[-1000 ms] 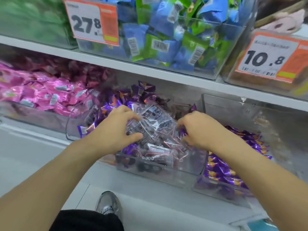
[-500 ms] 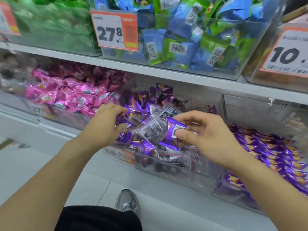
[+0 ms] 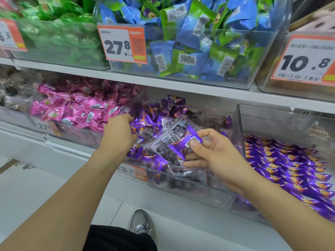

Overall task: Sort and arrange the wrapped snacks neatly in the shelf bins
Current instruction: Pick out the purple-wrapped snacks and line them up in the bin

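A clear middle bin [image 3: 190, 192] on the lower shelf holds a mix of purple wrapped snacks and clear packets [image 3: 161, 144] with dark contents. My right hand [image 3: 215, 156] pinches one purple wrapped snack [image 3: 184, 144] between thumb and fingers, lifted just above the pile. At the bin's left side my left hand [image 3: 118, 134] reaches in with its fingers curled among purple wrappers [image 3: 141, 124]; what it holds is hidden.
A bin of pink wrapped snacks [image 3: 79, 109] lies to the left, and a bin of purple wrappers with orange print [image 3: 282, 167] to the right. The upper shelf carries bins of green [image 3: 59, 33] and blue-green packets [image 3: 190, 42] with price tags [image 3: 121, 45]. My shoe [image 3: 141, 223] is on the floor below.
The view has shifted left and closer. My right hand went from pressing the pile to lifting one purple snack out of it. My left hand slid to the bin's left edge.
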